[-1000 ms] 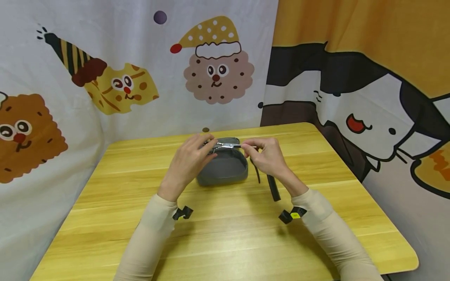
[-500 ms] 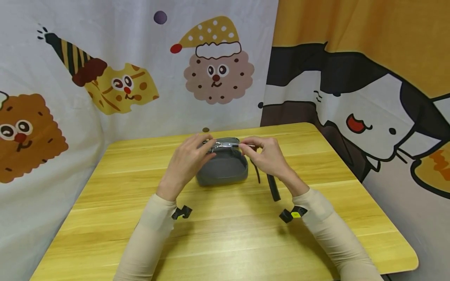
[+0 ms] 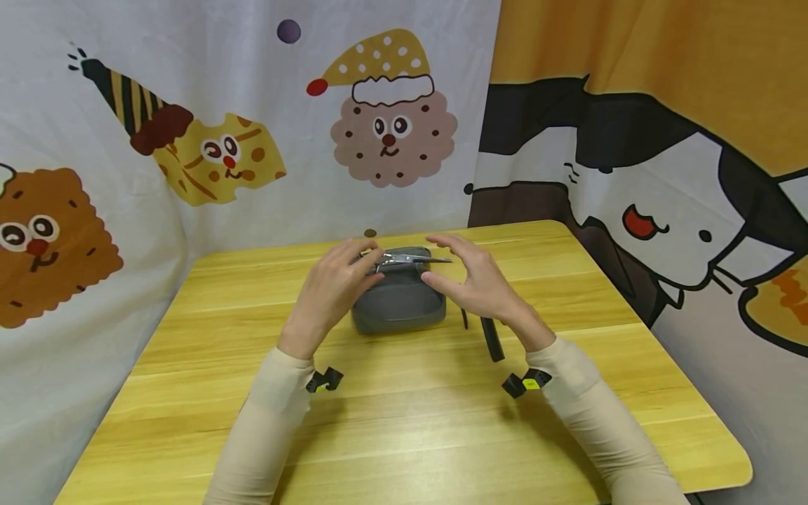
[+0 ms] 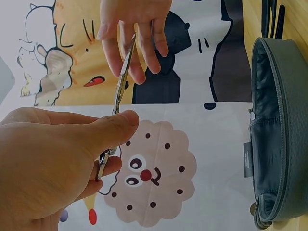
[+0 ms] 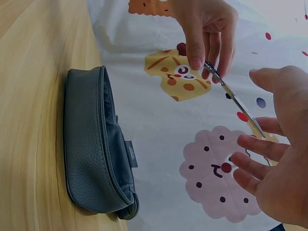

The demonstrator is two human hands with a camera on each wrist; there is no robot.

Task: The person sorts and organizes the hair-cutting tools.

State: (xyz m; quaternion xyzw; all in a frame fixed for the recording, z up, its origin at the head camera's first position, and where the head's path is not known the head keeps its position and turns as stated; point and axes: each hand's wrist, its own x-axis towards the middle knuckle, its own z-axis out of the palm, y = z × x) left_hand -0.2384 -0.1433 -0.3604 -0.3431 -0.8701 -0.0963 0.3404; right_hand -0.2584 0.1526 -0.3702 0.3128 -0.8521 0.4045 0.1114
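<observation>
My left hand (image 3: 333,289) pinches a pair of silver scissors (image 3: 407,259) by the handle end, thumb against fingers, above a grey zip pouch (image 3: 399,308). The scissors' blades look closed and point toward my right hand (image 3: 476,284). That hand is apart from them, its fingers spread around the blade tip. In the left wrist view the scissors (image 4: 123,74) run from the left thumb toward the right fingers, the handles partly hidden. The right wrist view shows the pouch (image 5: 86,139) unzipped, with a dark lining and a small tag.
A black flat bar (image 3: 491,339) lies on the wooden table (image 3: 404,428), right of the pouch. Beside it is a thin dark strip (image 3: 464,319), partly hidden by my right hand. Printed cartoon curtains (image 3: 252,210) hang behind the table.
Half a second ago my right hand was pinching the scissors' blade end. Its fingers have since spread and let go, baring the tip. The left hand keeps its hold, almost unmoved.
</observation>
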